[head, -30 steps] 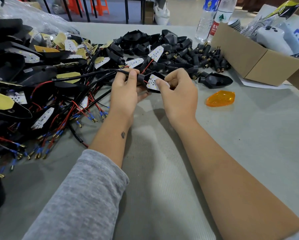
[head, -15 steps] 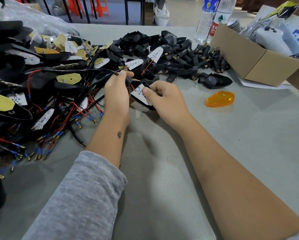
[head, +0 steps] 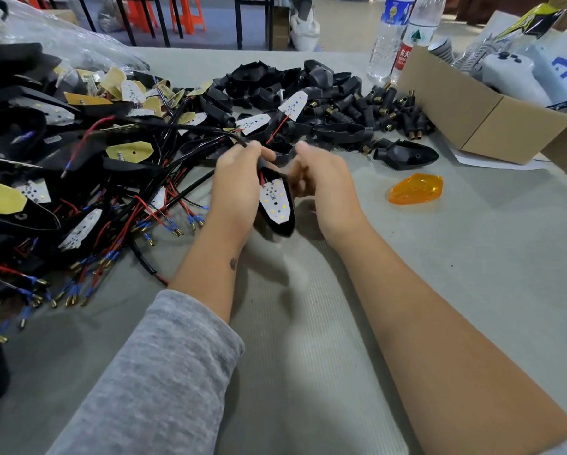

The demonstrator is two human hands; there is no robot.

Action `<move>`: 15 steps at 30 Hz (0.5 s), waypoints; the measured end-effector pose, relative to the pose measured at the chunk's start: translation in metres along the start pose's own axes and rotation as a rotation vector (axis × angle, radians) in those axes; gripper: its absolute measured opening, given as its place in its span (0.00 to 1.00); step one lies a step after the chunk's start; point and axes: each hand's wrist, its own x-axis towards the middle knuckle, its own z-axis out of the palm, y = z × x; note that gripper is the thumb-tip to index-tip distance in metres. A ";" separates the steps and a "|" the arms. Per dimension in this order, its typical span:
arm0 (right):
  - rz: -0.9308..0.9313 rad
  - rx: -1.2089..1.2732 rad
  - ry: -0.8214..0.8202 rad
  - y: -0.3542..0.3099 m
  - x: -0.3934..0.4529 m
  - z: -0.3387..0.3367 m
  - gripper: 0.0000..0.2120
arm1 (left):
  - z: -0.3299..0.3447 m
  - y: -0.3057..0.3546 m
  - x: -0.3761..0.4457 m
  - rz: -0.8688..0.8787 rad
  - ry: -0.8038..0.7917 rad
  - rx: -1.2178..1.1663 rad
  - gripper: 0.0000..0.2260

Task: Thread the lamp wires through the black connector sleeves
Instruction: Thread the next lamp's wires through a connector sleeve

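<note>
A black lamp housing with a white LED board (head: pixel 275 203) hangs upright between my hands, pointed end down, just above the grey mat. My left hand (head: pixel 239 182) grips its upper end, where red and black wires (head: pixel 210 128) run off to the left. My right hand (head: pixel 318 178) sits just right of the housing with fingers curled; whether it holds anything is blurred. Loose black connector sleeves (head: pixel 384 110) with brass ends lie in a heap at the back.
A big pile of wired lamp housings (head: pixel 62 178) fills the left side. An empty black housing (head: pixel 406 156) and an orange lens (head: pixel 416 188) lie to the right. An open cardboard box (head: pixel 492 126) and two water bottles (head: pixel 403 37) stand behind.
The lamp housing has swung from lying across my fingers to hanging upright, nearer to me. My right hand has let go of its board and drawn slightly right.
</note>
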 end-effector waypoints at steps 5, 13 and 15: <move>0.172 0.172 0.154 0.001 0.010 -0.004 0.17 | 0.008 0.001 -0.015 0.011 -0.494 0.095 0.16; 0.108 0.059 0.153 0.003 0.013 -0.011 0.13 | 0.010 0.002 -0.017 -0.063 -0.567 0.167 0.14; 0.080 0.007 0.163 0.002 0.015 -0.011 0.13 | 0.010 0.003 -0.017 -0.067 -0.554 0.212 0.15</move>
